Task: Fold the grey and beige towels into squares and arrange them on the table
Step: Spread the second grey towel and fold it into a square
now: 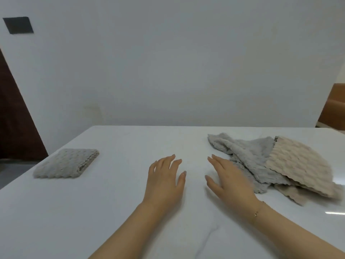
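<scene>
A folded grey towel (67, 163) lies as a neat square at the table's left side. At the right, a crumpled grey towel (240, 152) lies in a heap, with a rumpled beige towel (296, 161) partly on top of it. My left hand (164, 180) hovers flat over the bare middle of the white table (130, 202), fingers spread and holding nothing. My right hand (227, 178) is beside it with straight fingers, its outer edge next to the crumpled grey towel; whether it touches the cloth I cannot tell.
The table's far edge meets a white wall (168, 71). A dark door (16, 124) stands at the left and a brown piece of furniture (334, 107) at the far right. A thin bracelet (258, 210) sits on my right wrist.
</scene>
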A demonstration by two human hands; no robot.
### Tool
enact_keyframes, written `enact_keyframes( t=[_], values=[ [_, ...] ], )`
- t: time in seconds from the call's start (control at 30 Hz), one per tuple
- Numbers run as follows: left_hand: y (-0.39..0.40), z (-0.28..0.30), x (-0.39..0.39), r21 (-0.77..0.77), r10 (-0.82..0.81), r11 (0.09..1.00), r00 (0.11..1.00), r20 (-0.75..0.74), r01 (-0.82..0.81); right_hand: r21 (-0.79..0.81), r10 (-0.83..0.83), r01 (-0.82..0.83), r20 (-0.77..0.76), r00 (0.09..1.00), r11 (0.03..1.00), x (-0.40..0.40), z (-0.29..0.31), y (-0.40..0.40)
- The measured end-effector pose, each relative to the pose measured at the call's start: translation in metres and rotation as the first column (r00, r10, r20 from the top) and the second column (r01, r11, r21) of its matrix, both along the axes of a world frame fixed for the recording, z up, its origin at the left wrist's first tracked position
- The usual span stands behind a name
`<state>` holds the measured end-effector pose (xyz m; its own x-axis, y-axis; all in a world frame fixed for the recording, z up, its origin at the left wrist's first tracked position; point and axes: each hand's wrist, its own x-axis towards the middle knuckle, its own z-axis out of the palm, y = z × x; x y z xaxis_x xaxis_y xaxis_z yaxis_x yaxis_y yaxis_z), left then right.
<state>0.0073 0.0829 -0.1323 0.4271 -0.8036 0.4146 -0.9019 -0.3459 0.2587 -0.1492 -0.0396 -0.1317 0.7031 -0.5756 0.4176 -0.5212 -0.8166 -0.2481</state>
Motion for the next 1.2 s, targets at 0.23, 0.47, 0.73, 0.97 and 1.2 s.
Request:
enact_keyframes(
  t=[0.23, 0.47, 0.73, 0.97, 1.2],
  values=[
    [-0.064, -0.01, -0.061, 0.003, -0.151, 0.989, 0.988, 0.02, 0.151, -0.161, -0.109, 0.111, 0.021, 0.994, 0.981, -0.052, -0.008, -0.046],
    [-0.117, -0.011, -0.099, 0.062, -0.257, 0.965, 0.966, -0.006, 0.256, -0.26, -0.235, 0.236, 0.033, 0.971, 0.936, -0.081, 0.001, -0.092],
    [-0.137, -0.022, -0.106, -0.155, -0.293, 0.954, 0.913, -0.283, 0.258, -0.18, -0.27, 0.274, 0.044, 0.962, 0.945, -0.089, -0.02, -0.107],
    [-0.105, -0.014, -0.072, -0.204, -0.265, 0.958, 0.892, -0.365, 0.201, -0.233, -0.234, 0.281, 0.211, 0.949, 0.931, -0.094, -0.022, -0.114],
    [-0.031, -0.017, 0.001, -0.167, -0.025, 0.985, 0.93, -0.366, -0.039, -0.223, -0.277, 0.326, 0.225, 0.934, 0.919, -0.098, -0.02, -0.11]
  ],
)
